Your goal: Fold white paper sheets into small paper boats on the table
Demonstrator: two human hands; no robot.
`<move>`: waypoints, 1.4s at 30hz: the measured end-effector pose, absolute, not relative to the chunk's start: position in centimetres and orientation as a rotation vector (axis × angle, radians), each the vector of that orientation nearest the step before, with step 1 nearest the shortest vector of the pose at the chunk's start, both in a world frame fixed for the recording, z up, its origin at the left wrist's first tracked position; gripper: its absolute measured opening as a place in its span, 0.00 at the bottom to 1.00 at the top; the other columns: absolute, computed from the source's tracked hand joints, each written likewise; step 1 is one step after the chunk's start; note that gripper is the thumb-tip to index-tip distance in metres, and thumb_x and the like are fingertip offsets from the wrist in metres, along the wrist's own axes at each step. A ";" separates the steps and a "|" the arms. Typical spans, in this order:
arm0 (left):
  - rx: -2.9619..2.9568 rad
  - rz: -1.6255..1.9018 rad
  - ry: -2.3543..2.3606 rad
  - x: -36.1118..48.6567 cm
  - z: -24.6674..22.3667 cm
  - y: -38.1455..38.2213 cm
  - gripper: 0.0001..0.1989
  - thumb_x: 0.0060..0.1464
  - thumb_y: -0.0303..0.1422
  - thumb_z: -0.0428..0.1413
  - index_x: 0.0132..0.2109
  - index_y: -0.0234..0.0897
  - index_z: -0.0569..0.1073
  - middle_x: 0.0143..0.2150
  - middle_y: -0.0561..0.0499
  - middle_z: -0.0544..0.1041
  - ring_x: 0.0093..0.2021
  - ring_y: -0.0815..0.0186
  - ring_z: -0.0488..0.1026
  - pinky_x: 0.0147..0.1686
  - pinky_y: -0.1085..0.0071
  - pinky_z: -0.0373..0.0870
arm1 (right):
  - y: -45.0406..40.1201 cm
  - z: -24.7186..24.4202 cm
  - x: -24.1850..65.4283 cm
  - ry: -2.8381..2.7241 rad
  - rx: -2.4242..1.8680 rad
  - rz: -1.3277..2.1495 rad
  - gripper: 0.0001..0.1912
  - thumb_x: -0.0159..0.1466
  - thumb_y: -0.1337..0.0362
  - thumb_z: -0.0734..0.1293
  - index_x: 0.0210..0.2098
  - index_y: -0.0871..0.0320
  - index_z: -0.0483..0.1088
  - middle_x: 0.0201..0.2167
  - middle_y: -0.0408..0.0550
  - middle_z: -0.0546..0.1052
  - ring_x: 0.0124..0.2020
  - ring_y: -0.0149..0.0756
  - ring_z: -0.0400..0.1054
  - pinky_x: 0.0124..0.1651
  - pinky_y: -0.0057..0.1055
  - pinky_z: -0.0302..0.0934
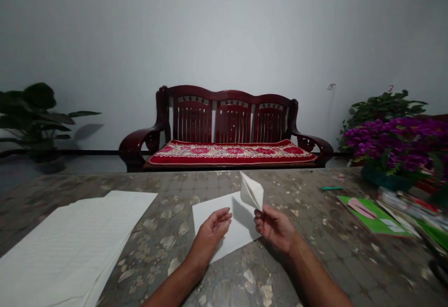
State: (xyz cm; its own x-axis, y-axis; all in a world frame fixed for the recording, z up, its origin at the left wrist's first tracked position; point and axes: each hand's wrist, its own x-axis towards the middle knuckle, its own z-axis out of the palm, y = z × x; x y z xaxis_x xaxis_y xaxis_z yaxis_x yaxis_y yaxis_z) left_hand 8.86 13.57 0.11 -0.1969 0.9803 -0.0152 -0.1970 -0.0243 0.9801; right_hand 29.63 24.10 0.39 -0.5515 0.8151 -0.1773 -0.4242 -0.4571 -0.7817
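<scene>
Between the thumb and fingers of my right hand (275, 227) is a folded white paper (252, 191), pinched at its lower end and raised above the table. It has a pointed tip at the top left and creased layers; its finished shape is hard to tell. My left hand (213, 226) is held to the left of it, fingers loosely curved, thumb apart, with nothing in it. Beneath both hands a flat white sheet (220, 251) lies at an angle on the table, partly covered by my left hand and in the shadow of the folded paper.
A stack of white paper (70, 246) covers the table's left side. On the right are a teal pen (332, 188), a green booklet (371, 218) with a pink piece on it, and purple flowers (392, 143) in a pot. Beyond the table (168, 269) stands a wooden bench (229, 94).
</scene>
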 end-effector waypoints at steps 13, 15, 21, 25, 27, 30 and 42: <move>0.687 1.648 0.904 8.2 0.0 13.5 0.25 0.46 0.48 0.68 0.42 0.35 0.72 0.33 0.51 0.78 0.30 0.67 0.73 0.33 0.73 0.66 | 18.8 0.7 23.9 -1.323 -0.881 1.829 0.22 0.58 0.48 0.70 0.43 0.57 0.74 0.43 0.52 0.78 0.39 0.37 0.72 0.35 0.27 0.64; 0.693 1.628 0.882 8.3 0.3 13.4 0.24 0.47 0.47 0.68 0.43 0.35 0.71 0.34 0.50 0.79 0.31 0.66 0.75 0.34 0.71 0.68 | 18.9 1.0 23.7 -1.435 -0.919 1.546 0.25 0.57 0.47 0.70 0.47 0.56 0.72 0.45 0.52 0.77 0.44 0.41 0.72 0.40 0.31 0.66; 0.796 1.599 0.840 8.5 0.6 13.1 0.25 0.50 0.46 0.66 0.48 0.34 0.71 0.39 0.46 0.81 0.36 0.61 0.78 0.39 0.68 0.71 | 18.2 2.6 22.3 -1.677 -0.880 1.218 0.23 0.58 0.55 0.69 0.51 0.56 0.71 0.50 0.53 0.76 0.48 0.44 0.71 0.45 0.36 0.68; 0.836 1.547 0.831 8.4 0.5 12.9 0.28 0.51 0.47 0.66 0.51 0.34 0.71 0.42 0.44 0.81 0.40 0.58 0.78 0.41 0.67 0.71 | 17.8 3.0 22.3 -1.788 -0.922 1.118 0.21 0.62 0.57 0.65 0.53 0.57 0.71 0.46 0.52 0.79 0.40 0.40 0.74 0.42 0.34 0.69; 0.863 1.520 0.826 8.3 0.6 12.8 0.28 0.51 0.48 0.65 0.52 0.34 0.72 0.44 0.43 0.81 0.41 0.58 0.78 0.42 0.67 0.70 | 17.6 3.0 22.4 -1.897 -0.943 0.943 0.22 0.64 0.60 0.63 0.56 0.57 0.69 0.48 0.52 0.79 0.40 0.38 0.74 0.45 0.34 0.68; 0.915 1.501 0.829 8.2 0.8 12.6 0.27 0.52 0.48 0.64 0.51 0.34 0.72 0.45 0.43 0.80 0.43 0.58 0.77 0.43 0.67 0.69 | 17.5 3.3 22.4 -2.050 -0.961 0.777 0.25 0.64 0.64 0.60 0.60 0.57 0.66 0.49 0.52 0.79 0.40 0.38 0.75 0.46 0.33 0.66; 1.135 1.557 1.485 10.3 0.2 13.3 0.23 0.52 0.39 0.62 0.53 0.39 0.66 0.39 0.50 0.77 0.37 0.62 0.75 0.39 0.70 0.68 | 17.3 3.5 22.4 -2.470 -1.242 0.440 0.33 0.63 0.74 0.57 0.68 0.69 0.56 0.52 0.66 0.77 0.50 0.48 0.74 0.51 0.36 0.64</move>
State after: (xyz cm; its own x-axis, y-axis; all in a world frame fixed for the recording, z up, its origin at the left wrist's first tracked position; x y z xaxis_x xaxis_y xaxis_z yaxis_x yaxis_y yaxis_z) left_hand 10.34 13.29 0.15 -0.3764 0.9176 0.1281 0.0845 -0.1037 0.9910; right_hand 22.36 17.29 3.50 -0.5597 0.8129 0.1611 0.7072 0.5699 -0.4185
